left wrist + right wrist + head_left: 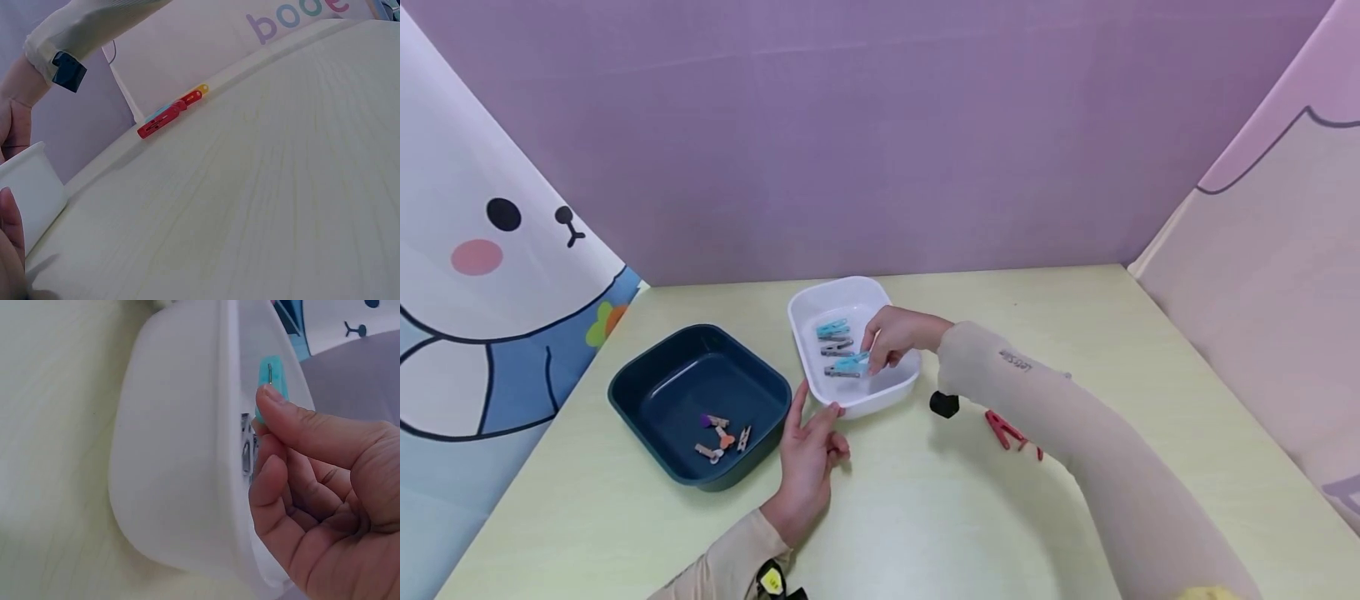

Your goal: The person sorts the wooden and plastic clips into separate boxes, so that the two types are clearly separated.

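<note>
My right hand reaches over the white basin and pinches a teal clothespin between thumb and forefinger. Inside that basin lie several teal and grey clothespins, roughly in a row. My left hand touches the basin's near left corner, thumb and forefinger extended against it and the other fingers bent. To the left stands a dark blue basin holding several small wooden clips with coloured decorations. Red clothespins lie on the table, partly hidden beneath the right forearm.
In the left wrist view, a yellow clothespin end and a light blue piece show beside the red clothespin. A purple panel stands along the table's back edge, with printed panels on both sides.
</note>
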A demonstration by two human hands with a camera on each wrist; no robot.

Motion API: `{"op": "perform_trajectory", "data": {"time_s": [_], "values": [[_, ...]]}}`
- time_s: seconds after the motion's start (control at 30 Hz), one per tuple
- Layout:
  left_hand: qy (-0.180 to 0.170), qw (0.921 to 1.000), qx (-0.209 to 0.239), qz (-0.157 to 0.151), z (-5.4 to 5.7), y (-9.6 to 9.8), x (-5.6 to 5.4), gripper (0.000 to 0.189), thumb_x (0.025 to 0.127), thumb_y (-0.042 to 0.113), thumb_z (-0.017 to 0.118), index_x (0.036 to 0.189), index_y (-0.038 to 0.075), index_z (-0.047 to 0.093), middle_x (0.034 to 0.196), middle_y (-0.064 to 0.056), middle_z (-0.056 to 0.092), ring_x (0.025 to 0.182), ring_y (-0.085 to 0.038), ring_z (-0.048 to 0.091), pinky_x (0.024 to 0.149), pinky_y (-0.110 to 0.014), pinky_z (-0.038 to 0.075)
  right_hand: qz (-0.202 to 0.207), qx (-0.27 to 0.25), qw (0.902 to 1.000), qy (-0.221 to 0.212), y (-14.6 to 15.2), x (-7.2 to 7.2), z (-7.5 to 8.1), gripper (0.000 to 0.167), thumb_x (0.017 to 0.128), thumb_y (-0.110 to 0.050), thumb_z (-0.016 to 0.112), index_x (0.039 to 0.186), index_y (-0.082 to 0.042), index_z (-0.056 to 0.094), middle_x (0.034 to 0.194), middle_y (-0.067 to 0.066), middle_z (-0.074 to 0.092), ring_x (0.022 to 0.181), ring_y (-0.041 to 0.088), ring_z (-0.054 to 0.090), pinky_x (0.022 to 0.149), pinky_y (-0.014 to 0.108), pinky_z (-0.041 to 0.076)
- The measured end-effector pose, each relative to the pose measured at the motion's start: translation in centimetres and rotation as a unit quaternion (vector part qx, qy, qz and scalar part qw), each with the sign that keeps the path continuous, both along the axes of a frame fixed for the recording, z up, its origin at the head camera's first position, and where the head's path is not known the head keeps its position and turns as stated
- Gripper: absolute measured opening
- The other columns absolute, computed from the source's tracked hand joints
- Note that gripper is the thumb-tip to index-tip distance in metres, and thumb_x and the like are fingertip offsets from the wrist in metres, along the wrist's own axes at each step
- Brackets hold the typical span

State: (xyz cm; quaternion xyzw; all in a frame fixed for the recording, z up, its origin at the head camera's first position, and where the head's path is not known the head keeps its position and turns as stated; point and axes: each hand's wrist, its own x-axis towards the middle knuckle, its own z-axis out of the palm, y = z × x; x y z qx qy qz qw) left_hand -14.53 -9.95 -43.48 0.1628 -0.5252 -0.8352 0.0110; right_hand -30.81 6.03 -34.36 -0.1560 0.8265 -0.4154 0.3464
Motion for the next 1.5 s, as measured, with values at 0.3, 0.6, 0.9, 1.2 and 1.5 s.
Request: {"op": "perform_trajectory", "data": {"time_s": [0.3,0.6,0.9,1.2,1.5], "values": [[0.012,0.9999,0.009,-0.008,0.1,-0.2,0.2,0.069,0.102,0.012,0.058,0.158,0.030,0.023,0.093,0.003,0.069,0.051,-0.010,0.056,0.054,-0.022,0.051,-0.005,0.043,0.9991,0.003,-2.0,0.1,-1.3,0.024,0.076,0.011,0.077,0.099,0.006,0.071,0.087,0.010,0.067,0.064,0.016,0.063,0.062,0.027,0.057],[0.005,0.9999,0.011,-0.010,0.1,-0.1,0.0,0.068,0.102,0.013,0.058,0.157,0.033,0.025,0.095,0.002,0.068,0.052,-0.011,0.057,0.054,-0.021,0.050,-0.003,0.043,0.9990,-0.007,-2.3,0.3,-0.6,0.026,0.079,0.010,0.075,0.105,0.007,0.070,0.095,0.013,0.067,0.068,0.018,0.065,0.068,0.030,0.059],[0.002,0.9999,0.008,-0.006,-0.1,-0.1,0.1,0.068,0.102,0.014,0.059,0.158,0.032,0.024,0.095,0.002,0.068,0.052,-0.011,0.057,0.053,-0.022,0.048,0.003,-0.011,0.9998,-0.017,-0.8,0.5,1.4,0.037,0.082,0.005,0.075,0.119,0.006,0.067,0.092,0.014,0.070,0.071,0.019,0.065,0.069,0.033,0.059],[0.013,0.9999,0.010,-0.004,0.0,-0.1,0.2,0.068,0.102,0.014,0.058,0.158,0.029,0.024,0.092,0.003,0.068,0.051,-0.010,0.057,0.051,-0.022,0.047,0.002,-0.062,0.9979,0.021,3.9,1.3,3.3,0.031,0.088,-0.001,0.070,0.118,0.001,0.065,0.094,0.013,0.073,0.086,0.025,0.068,0.079,0.037,0.058],[0.008,0.9999,0.009,-0.008,-0.2,-0.2,0.0,0.067,0.101,0.013,0.058,0.157,0.032,0.026,0.094,0.002,0.068,0.051,-0.011,0.056,0.051,-0.022,0.045,-0.033,-0.059,0.9963,0.053,8.5,2.5,2.3,0.030,0.087,0.003,0.071,0.117,0.004,0.064,0.088,0.011,0.074,0.083,0.023,0.068,0.072,0.037,0.059]]}}
